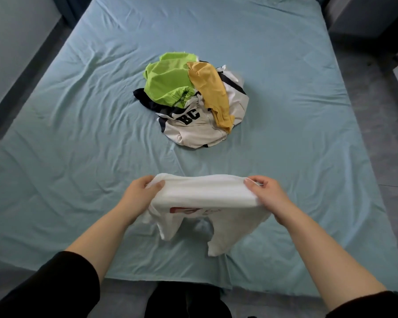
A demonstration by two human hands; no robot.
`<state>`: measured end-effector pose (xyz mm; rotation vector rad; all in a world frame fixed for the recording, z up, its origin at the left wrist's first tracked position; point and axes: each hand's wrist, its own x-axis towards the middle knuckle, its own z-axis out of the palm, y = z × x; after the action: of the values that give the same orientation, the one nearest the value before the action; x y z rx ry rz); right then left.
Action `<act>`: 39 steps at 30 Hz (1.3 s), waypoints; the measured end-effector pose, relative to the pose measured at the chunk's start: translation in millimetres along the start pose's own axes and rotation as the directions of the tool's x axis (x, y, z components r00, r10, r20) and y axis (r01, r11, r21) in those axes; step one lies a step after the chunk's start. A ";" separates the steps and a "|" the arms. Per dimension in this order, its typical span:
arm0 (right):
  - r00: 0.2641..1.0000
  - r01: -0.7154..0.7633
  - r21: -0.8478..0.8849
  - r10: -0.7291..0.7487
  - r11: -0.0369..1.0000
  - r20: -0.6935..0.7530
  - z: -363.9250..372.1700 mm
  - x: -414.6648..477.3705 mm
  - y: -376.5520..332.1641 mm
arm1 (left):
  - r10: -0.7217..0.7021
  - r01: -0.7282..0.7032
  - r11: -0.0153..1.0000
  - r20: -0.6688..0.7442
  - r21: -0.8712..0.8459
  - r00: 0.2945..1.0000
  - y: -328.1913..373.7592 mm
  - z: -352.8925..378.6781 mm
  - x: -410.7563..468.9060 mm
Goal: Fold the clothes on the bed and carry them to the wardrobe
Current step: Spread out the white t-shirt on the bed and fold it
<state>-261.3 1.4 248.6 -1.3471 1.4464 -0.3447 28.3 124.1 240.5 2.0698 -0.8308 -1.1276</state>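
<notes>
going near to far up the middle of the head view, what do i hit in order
white t-shirt gripped at its ends by the left hand and right hand → white top lettered BC → lime green garment → blue sheet at the far end. yellow garment left out: it overlaps both pile pieces.

Black sleeves [62, 278] pushed up, bare forearms.

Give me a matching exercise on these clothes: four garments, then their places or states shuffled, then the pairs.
1. white T-shirt
2. green garment
3. yellow garment
4. BC-lettered garment

a. lowest in the pile
b. pinched by left hand and right hand
c. pile's left, drawstring showing
d. draped down the pile's right

Pairs: 1-b, 2-c, 3-d, 4-a
</notes>
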 end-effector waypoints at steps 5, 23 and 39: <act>0.999 0.036 -0.261 -0.030 0.965 0.025 -24.2 3.1 6.8 | 0.065 -0.092 0.970 0.123 0.227 0.990 26.8 -18.4 7.6; 0.835 0.061 -0.015 -0.042 0.998 0.549 31.4 -23.5 -49.2 | 0.091 -0.107 0.994 0.645 -0.014 0.759 47.2 50.9 -21.1; 0.962 -0.075 -0.017 0.076 0.997 0.261 -42.4 -16.5 14.6 | 0.095 -0.394 0.686 0.461 0.612 0.882 8.7 24.2 7.2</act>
<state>-307.3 1.7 261.3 -1.2862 1.2738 -0.1062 8.4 107.8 233.3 2.1959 -1.9419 -1.2078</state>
